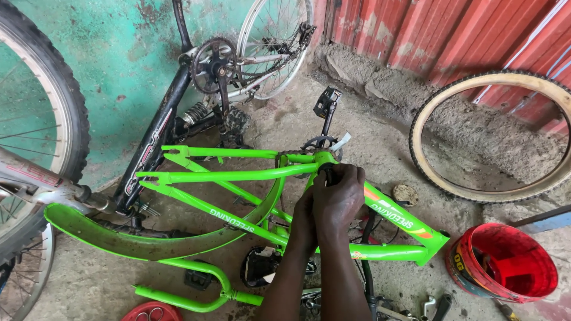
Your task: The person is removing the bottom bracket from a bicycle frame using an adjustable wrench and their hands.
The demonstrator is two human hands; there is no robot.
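Note:
A bright green bicycle frame (238, 174) lies on its side on the concrete floor. Both my hands meet at its bottom bracket. My right hand (340, 196) is on top, fingers curled tight around a small dark part (326, 169) at the bracket. My left hand (302, 221) is pressed against it from the left, its fingers hidden behind the right hand. A black crank with a pedal (326, 102) sticks up just beyond the bracket, over a small chainring (318, 142). A green mudguard (148, 244) curves under the frame.
A black bicycle (160, 131) leans on the green wall behind. At the left stands a spoked wheel (65, 89); a tan-walled tyre (428, 172) leans at the right. A red bucket (505, 267), a loose black pedal (259, 267) and small tools (434, 306) lie near me.

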